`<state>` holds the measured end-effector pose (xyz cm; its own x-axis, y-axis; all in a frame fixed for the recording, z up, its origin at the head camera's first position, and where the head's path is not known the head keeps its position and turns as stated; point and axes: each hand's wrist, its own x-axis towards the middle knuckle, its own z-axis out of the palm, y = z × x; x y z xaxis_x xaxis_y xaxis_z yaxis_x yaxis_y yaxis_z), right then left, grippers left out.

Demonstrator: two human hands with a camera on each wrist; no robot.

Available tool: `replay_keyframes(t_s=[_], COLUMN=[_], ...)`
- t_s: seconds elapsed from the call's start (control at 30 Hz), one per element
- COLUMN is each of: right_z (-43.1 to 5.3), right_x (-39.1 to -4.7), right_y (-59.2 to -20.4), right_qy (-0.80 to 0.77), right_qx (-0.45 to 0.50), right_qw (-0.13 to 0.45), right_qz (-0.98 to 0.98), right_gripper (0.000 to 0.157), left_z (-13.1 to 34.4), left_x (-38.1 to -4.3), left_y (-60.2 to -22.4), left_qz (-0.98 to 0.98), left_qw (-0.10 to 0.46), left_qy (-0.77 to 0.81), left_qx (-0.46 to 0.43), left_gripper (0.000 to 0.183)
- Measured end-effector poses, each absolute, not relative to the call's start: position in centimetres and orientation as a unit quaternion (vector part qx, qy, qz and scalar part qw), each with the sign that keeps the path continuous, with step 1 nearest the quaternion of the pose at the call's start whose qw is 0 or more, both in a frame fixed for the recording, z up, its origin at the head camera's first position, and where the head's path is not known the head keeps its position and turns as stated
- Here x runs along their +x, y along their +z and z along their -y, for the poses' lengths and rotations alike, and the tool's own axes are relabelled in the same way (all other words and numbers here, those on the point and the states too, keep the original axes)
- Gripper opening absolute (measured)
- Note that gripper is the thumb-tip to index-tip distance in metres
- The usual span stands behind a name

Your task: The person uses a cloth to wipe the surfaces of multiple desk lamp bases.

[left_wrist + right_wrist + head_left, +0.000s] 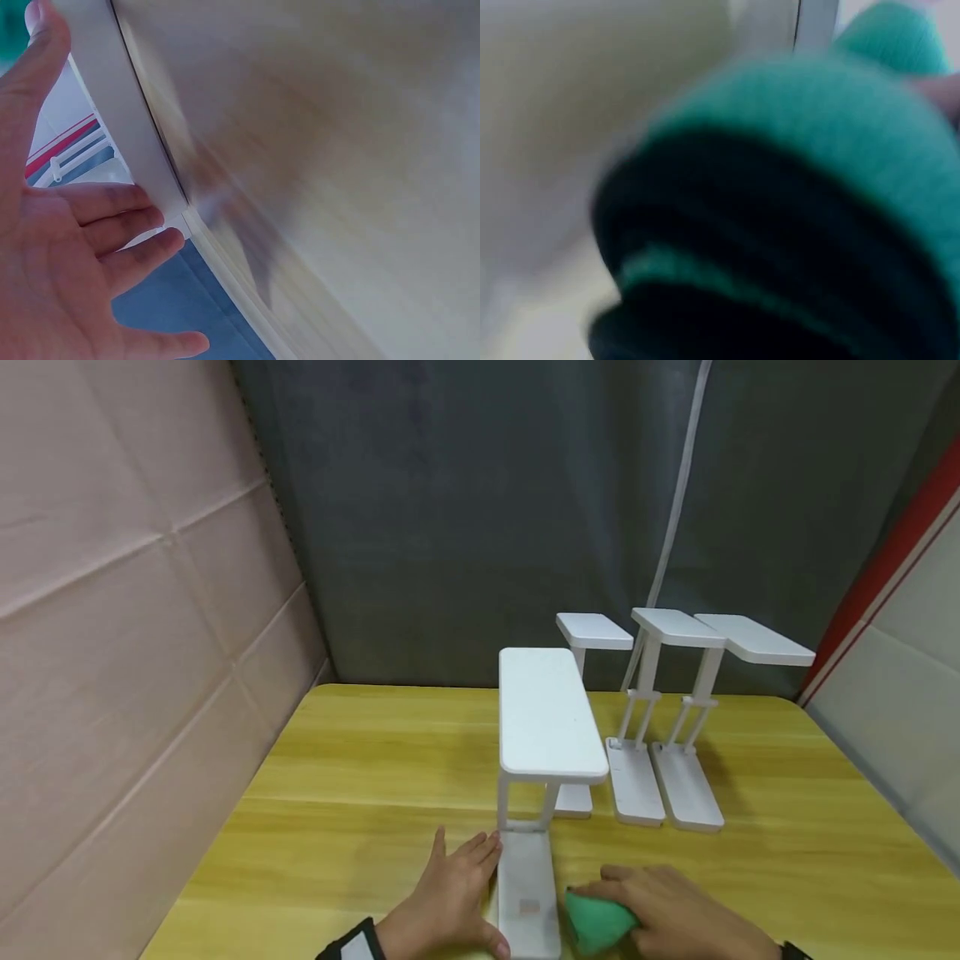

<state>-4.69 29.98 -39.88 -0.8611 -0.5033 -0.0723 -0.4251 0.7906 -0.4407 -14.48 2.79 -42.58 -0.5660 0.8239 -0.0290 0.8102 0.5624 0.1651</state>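
A white stand (543, 714) with a flat rectangular top on two posts stands on the wooden table, its long base pointing toward me. My left hand (453, 893) rests against the left side of that base, fingers spread and mostly straight, the thumb near its front end. In the left wrist view the fingertips touch the base's edge. To the right of the base, my right hand (678, 910) grips a bunched green cloth (597, 922). The cloth (802, 105) fills much of the right wrist view, blurred, and hides most of the fingers.
Several similar white stands (630, 777) are grouped behind and to the right. The yellow wooden table (352, 777) meets a dark curtain (450, 527) at the back. A pale padded wall (135, 635) rises on the left, and a white cable (682, 485) hangs down the curtain.
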Motion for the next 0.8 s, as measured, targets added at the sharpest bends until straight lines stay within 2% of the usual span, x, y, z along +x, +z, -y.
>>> replay_keyframes(t_s=[0.1,0.2,0.3,0.57,0.63,0.7,0.8], right_z=[-29.8,-29.0,-28.6,-28.0,-27.8,-27.6,-27.5], right_x=[-6.7,-8.2,-8.7,-7.2,-6.5,-5.9,-4.9], right_y=[-39.7,-40.8,-41.6,-41.1,-41.0,-41.0,-41.5], right_qy=[-0.134,-0.072,-0.046,-0.056,-0.054,-0.049,-0.029], right_qx=[-0.168,-0.152,-0.153,-0.226,-0.245,-0.261,-0.297], right_qw=[0.038,-0.02,-0.044,0.004,0.012,0.019,0.01], right_qz=[-0.976,-0.985,-0.986,-0.972,-0.968,-0.964,-0.954], right_gripper=[0.061,0.058,0.054,0.051,0.047,0.036,0.043], left_z=[-2.9,-3.0,-3.2,-3.1,-3.0,-3.0,-3.0], left_x=[-14.4,-14.2,-14.0,-13.8,-13.8,-13.8,-13.8], left_y=[-42.5,-42.6,-42.7,-42.7,-42.6,-42.4,-42.4], left_qz=[-0.883,-0.882,-0.879,-0.882,-0.883,-0.884,-0.886], left_qw=[0.053,0.052,0.04,0.021,0.024,0.027,0.031], left_qy=[0.061,0.053,0.047,0.058,0.058,0.054,0.046], left_qx=[0.462,0.466,0.473,0.466,0.465,0.464,0.46], left_gripper=[0.116,0.115,0.114,0.114,0.114,0.114,0.115])
